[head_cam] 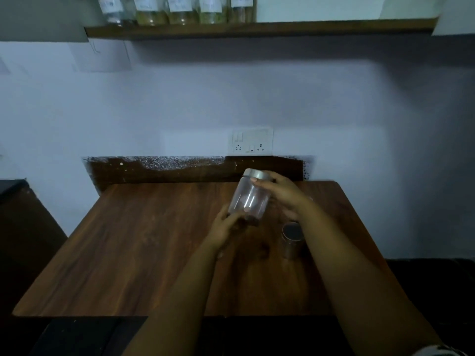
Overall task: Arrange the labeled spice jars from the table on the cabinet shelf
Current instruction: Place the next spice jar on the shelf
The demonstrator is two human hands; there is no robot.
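Note:
A clear spice jar [248, 200] with a silver lid and a little brown spice at its bottom is held tilted above the wooden table [144, 242]. My left hand [226, 226] grips its base from below. My right hand [280, 195] grips its upper part near the lid. A second jar [291, 238] with a dark lid stands upright on the table just below my right wrist. Several labeled jars [177, 10] stand in a row on the left part of the wooden shelf [321, 28] high on the wall.
A switch and socket plate [252, 141] sits on the wall behind the table. The shelf's right half holds nothing visible. A dark counter [15, 201] stands to the left of the table.

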